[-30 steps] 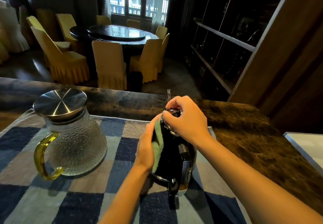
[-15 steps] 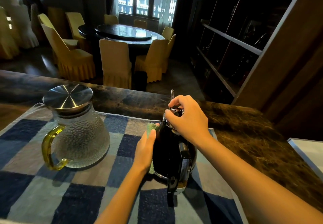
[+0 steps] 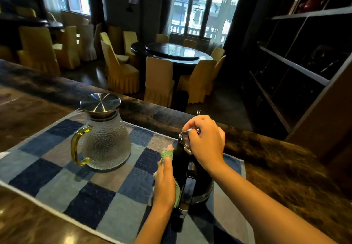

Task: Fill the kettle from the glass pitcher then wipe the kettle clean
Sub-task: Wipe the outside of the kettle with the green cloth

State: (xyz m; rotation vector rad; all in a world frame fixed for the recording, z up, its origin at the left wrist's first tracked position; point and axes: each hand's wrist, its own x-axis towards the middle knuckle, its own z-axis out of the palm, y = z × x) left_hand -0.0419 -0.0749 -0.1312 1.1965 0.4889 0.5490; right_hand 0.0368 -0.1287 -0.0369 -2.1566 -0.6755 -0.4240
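While the right hand curls its fingers over the top of the kettle near the far edge of the desk, the left hand, fingers straight and together, presses a green cloth on its side, so wiping seems underway and next needs a sweep around.

Mat lies on counter. On mat: pitcher toward far-left corner; kettle near right edge, right of pitcher, well apart.

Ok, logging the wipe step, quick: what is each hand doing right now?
Left hand: open, flat, pressing the green cloth on the kettle.
Right hand: closed, gripping the kettle's top.
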